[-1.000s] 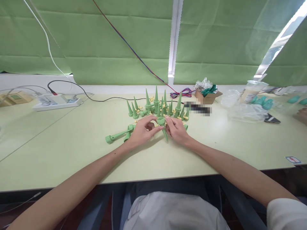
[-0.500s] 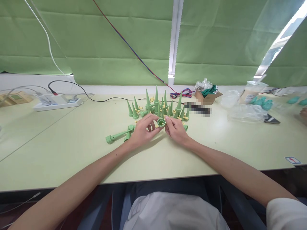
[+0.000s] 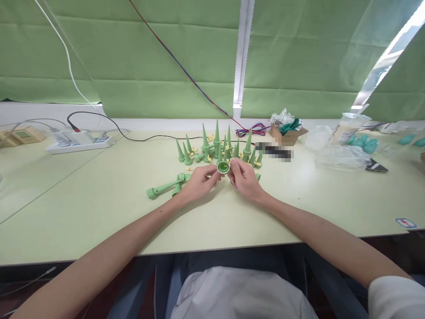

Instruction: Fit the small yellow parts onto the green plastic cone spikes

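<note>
Plastic spike (image 3: pixel 223 167), green and hollow, is held between the two hands above the counter (image 3: pixel 212 226), its round open end turned toward the wearer so that the ringed inside shows. The left hand (image 3: pixel 202 182) grips it low on its left side, thumb and fingers closed against it; the right hand (image 3: pixel 245 179) pinches at its right edge, fingers curled in, though the exact contact is hidden. Just beyond the hands, a cluster of upright green cones (image 3: pixel 217 137) stands on the counter, tips up, with small yellow fittings (image 3: pixel 190 169) among and beside them. Near the left wrist lie more green pieces, one long piece (image 3: pixel 162 188) on its side with its ribbed cap to the left. Farther left, a white power strip (image 3: pixel 81 145) carries plugs, and a black cable (image 3: pixel 142 140) runs from it behind the cones. To the right of the cluster come a coil of red and blue wire (image 3: pixel 254 129), a cardboard box (image 3: pixel 288 137) with crumpled wrap in it, clear plastic bags (image 3: pixel 347 157), a lidded cup (image 3: pixel 343 128) and teal pieces (image 3: pixel 362 141). Green blinds (image 3: pixel 159 79) hang behind the counter.
</note>
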`<state>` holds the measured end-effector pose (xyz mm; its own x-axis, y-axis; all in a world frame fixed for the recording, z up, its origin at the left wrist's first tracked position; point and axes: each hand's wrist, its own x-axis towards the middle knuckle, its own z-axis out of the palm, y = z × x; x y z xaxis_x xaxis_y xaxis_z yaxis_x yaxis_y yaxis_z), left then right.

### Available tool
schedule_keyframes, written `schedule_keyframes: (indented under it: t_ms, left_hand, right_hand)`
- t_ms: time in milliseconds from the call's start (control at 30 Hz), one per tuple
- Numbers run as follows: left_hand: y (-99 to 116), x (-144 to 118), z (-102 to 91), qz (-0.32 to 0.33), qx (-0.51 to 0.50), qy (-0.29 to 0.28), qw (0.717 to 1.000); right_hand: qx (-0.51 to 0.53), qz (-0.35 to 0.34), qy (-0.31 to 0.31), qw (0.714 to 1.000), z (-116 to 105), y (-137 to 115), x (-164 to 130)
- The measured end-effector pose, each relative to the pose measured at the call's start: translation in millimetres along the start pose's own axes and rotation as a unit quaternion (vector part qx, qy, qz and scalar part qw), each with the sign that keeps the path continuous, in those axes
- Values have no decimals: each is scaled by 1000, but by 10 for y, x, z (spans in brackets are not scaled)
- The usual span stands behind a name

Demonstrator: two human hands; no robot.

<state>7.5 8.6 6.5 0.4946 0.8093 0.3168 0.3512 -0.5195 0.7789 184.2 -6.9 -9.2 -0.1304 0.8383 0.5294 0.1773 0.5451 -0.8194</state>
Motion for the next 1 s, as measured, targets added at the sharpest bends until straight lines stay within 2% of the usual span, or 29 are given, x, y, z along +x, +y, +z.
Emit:
schedule_keyframes:
  t_ms: [100,200,367,667,1000]
  left_hand:
    - [14,4,-2,-43,-75,-36,996]
    - [28,8,-7,-78,-173,-62,980]
    - [33,14,-4,-89,-256,-80,959]
    - [-47,21,3,-93,-280,-88,951]
    - [-74,12,-68,-89,-244,-119,958]
  right_hand:
    - [-3,-5,-2,1000,-7,-5,6]
    - [-8,-1,1,1000,-12,-5,11]
    - [-21,-12,-18,1000,-15,-9,13]
    - [-15,6,-49,999,-17,9,13]
    - [-6,21,-76,997,-29,-2,1]
